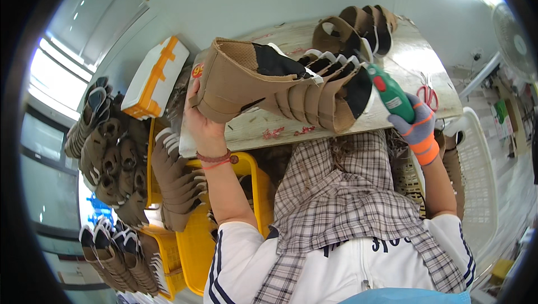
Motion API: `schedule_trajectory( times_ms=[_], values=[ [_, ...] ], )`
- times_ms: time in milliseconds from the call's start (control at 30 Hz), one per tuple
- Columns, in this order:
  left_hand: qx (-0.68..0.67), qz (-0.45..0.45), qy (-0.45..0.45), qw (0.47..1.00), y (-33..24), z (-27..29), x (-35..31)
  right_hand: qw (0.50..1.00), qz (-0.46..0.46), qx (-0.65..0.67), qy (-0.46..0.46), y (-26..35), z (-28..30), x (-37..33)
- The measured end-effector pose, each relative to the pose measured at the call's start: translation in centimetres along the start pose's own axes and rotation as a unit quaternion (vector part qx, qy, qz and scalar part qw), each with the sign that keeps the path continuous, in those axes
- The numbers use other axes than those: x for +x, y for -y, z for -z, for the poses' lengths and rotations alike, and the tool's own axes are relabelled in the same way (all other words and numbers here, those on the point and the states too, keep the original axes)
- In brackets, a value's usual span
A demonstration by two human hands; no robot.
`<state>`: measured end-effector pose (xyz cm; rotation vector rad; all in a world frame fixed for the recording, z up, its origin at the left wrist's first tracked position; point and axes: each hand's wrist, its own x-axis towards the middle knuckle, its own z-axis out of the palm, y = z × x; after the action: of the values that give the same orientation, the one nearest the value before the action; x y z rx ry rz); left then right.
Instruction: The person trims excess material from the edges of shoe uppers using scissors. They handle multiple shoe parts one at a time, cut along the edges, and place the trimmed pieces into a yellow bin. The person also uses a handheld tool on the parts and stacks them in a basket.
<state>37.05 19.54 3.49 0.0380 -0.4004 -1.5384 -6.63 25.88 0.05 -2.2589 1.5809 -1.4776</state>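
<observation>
My bare left hand (205,131), with a beaded bracelet at the wrist, grips the near left side of a brown shoe upper (238,82) that has a black lining and a white edge. This upper is raised over the table and overlaps a nested row of similar brown uppers (314,105) to its right. My right hand (417,130), in a grey and orange knit glove, is closed around a green handheld power tool (390,94) with a red button. The tool's front end points toward the right end of the row; whether it touches an upper I cannot tell.
More uppers (330,35) stand at the table's (426,60) back right, and red-handled scissors (428,94) lie near its right edge. Yellow crates (193,253) and piled uppers (112,158) are at left, beside a white-and-orange box (157,77). A white basket (476,175) stands right.
</observation>
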Motion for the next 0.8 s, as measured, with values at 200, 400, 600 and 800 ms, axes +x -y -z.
schedule_trajectory(
  times_ms=[200, 400, 600, 800],
  values=[
    [-0.008, 0.047, -0.077, 0.996, 3.1, -0.8, 1.0, 0.993, 0.078, -0.092, -0.001, 2.0, 0.8, 0.2],
    [-0.027, 0.084, -0.076, 0.993, 4.9, -2.4, 0.9, 0.989, 0.107, -0.097, 0.026, 2.7, 1.3, -0.3],
    [0.007, 0.088, -0.085, 0.993, 5.3, -2.4, 0.9, 0.990, 0.097, -0.080, 0.061, 2.4, 1.2, -0.9],
    [-0.008, 0.117, -0.073, 0.990, 6.2, -2.5, 1.5, 0.990, 0.107, -0.065, 0.067, 3.1, 1.3, -0.8]
  ],
)
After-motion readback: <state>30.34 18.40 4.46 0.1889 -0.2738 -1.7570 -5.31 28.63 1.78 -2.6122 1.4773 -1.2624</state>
